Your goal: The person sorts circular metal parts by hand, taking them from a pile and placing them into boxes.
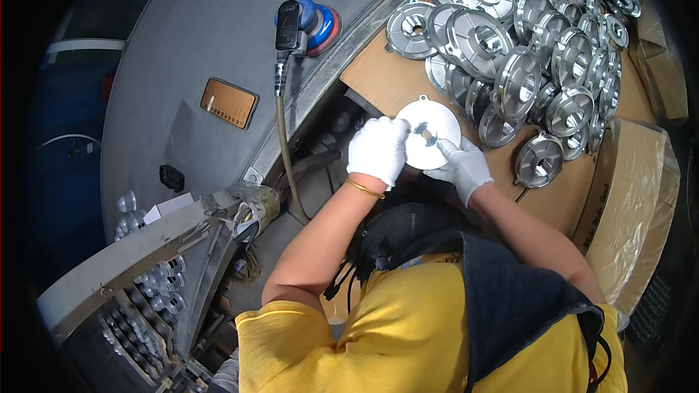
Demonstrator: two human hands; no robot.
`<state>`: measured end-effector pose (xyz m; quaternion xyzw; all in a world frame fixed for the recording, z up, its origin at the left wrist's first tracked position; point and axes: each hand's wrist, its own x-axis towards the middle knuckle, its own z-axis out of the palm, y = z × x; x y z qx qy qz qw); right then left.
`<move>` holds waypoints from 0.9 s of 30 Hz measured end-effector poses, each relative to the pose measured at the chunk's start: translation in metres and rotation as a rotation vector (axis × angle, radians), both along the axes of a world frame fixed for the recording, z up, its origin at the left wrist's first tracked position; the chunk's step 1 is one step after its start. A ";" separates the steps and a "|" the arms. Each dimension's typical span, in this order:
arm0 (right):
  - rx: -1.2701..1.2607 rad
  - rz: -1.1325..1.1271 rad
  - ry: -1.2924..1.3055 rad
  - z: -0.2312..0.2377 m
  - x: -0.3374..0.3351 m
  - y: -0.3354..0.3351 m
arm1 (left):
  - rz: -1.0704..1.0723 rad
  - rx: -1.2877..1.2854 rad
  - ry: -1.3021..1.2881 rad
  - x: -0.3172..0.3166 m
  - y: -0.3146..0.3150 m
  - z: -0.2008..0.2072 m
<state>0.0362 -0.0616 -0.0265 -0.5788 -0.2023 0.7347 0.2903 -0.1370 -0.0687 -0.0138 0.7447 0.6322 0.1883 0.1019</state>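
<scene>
Narrowing toward the top, a dark gap separates the grey table from the brown board; the hose of the blue sander crosses the table's edge into it. A heap of metal discs crowds the board, with brown surface showing along its left side. The bright round plate is between the gloved hands: the right hand pinches its lower right rim, thumb on the face; the left hand curls against its left side, fingertips hidden, grip uncertain.
</scene>
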 end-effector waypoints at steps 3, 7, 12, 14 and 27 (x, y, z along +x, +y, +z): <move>-0.026 -0.032 -0.014 0.003 -0.001 -0.001 | -0.010 -0.076 -0.065 -0.016 -0.002 -0.007; -0.038 0.016 -0.038 0.002 0.005 0.002 | -0.115 -0.089 -0.108 -0.021 0.001 -0.008; -0.083 0.078 -0.020 0.006 0.009 0.010 | -0.385 -0.005 -0.047 -0.012 0.057 0.000; -0.058 0.064 -0.001 0.008 0.006 0.010 | -0.580 -0.030 -0.012 -0.017 0.079 -0.005; -0.072 0.064 -0.095 0.015 0.004 0.009 | -0.507 0.018 -0.038 -0.028 0.055 -0.009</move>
